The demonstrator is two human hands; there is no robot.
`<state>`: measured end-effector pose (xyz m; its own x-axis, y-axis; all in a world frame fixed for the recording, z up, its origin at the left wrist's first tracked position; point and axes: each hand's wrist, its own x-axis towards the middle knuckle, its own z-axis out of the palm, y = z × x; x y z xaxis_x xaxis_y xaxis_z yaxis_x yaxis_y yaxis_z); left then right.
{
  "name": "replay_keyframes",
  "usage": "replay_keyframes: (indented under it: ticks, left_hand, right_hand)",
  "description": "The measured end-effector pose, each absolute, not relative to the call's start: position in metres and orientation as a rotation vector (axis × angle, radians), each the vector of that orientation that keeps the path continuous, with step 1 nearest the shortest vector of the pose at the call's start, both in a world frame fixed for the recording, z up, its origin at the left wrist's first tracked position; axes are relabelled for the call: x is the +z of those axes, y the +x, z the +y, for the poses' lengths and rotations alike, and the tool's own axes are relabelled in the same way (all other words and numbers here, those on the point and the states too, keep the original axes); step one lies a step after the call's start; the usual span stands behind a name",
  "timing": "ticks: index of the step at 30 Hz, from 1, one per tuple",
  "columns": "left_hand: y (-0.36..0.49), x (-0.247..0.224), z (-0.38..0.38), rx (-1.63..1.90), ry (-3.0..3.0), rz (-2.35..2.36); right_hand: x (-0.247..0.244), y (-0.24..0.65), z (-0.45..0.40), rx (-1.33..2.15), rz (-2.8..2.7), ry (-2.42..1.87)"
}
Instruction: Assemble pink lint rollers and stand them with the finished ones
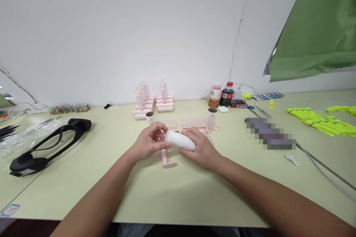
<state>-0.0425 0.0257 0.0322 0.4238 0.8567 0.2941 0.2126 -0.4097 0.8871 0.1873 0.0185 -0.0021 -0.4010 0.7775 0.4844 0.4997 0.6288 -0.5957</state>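
Observation:
Both of my hands hold one white lint roll (180, 140) just above the pale green table (83, 177). My left hand (150, 140) pinches its left end with the fingertips. My right hand (201, 150) wraps around its right end. A pink roller handle (167, 158) hangs or rests under the roll, touching the table. Behind my hands lie pink tray-like covers (191, 123) and a small pink part (211, 121). A spare roll with a cardboard core (150, 117) stands left of them.
Finished pink rollers (154, 100) are stacked at the back centre. Two bottles (221, 95) stand to their right. A black headset (47, 144) lies at the left beside clear plastic bags (19, 137). Neon yellow pieces (322, 120) and cables (322, 164) lie at the right.

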Motion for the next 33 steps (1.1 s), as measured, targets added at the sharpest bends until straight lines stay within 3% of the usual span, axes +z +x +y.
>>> replay_keyframes:
  ticks: [8, 10, 14, 17, 25, 33]
  left_hand:
    - [-0.044, 0.029, 0.027, 0.925, 1.638, 0.776]
    - [-0.043, 0.030, 0.027, 0.961, 1.588, 0.752]
    - [-0.043, 0.032, 0.030, 1.111, 1.496, 0.752]
    - [-0.043, 0.033, 0.032, 1.161, 1.440, 0.761]
    - [-0.034, 0.024, 0.040, 1.154, 1.261, 0.919]
    - [-0.020, 0.022, 0.033, 1.215, 1.154, 0.843]
  right_hand:
    - [0.004, 0.188, 0.014, 0.526, -2.066, -0.886]
    - [0.006, 0.188, 0.012, 0.725, -1.972, -0.863]
    - [0.008, 0.189, 0.014, 1.447, -1.571, -0.747]
    - [0.011, 0.188, 0.015, 1.726, -1.362, -0.674]
    - [0.018, 0.176, 0.011, 1.652, -0.961, -0.916]
    - [0.023, 0.179, 0.013, 1.742, -0.974, -0.910]
